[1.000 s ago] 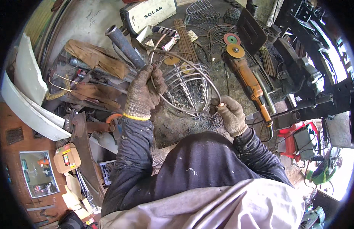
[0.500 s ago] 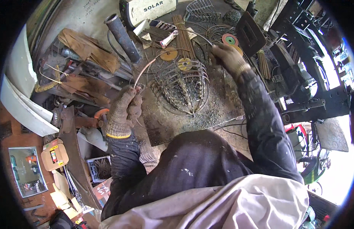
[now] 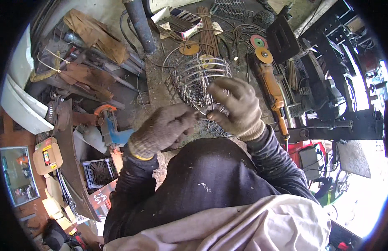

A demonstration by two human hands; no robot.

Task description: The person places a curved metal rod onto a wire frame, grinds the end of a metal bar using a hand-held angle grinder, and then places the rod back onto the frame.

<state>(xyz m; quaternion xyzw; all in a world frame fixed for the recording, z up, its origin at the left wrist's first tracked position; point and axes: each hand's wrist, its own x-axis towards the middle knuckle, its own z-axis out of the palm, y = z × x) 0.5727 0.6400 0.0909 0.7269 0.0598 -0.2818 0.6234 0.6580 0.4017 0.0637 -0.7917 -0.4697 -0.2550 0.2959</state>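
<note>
My left hand [image 3: 166, 127], in a knitted work glove, is closed low over the near side of a wire frame [image 3: 192, 77]. Its fingertips pinch something thin that I cannot make out. Close beside it my right hand [image 3: 240, 106], gloved too, hovers over the frame's near right part. Its thumb and forefinger are apart and bent, with no held thing visible between them. The frame is a rounded cage of curved metal rods, lying on the gritty bench plate [image 3: 158, 90]; both gloves hide its near end. A yellow disc [image 3: 207, 61] lies at its far end.
An orange angle grinder [image 3: 272, 88] lies right of the frame. Behind are a bundle of thin rods [image 3: 207, 31], a box of rods [image 3: 183, 21] and an upright steel pipe [image 3: 139, 25]. Brown leather pieces [image 3: 95, 35] lie at left, a blue tool [image 3: 114, 129] below them.
Both hands have come down and together at the frame's near end; they were wide apart, with a curved rod raised in the left. The grinder has come into sight.
</note>
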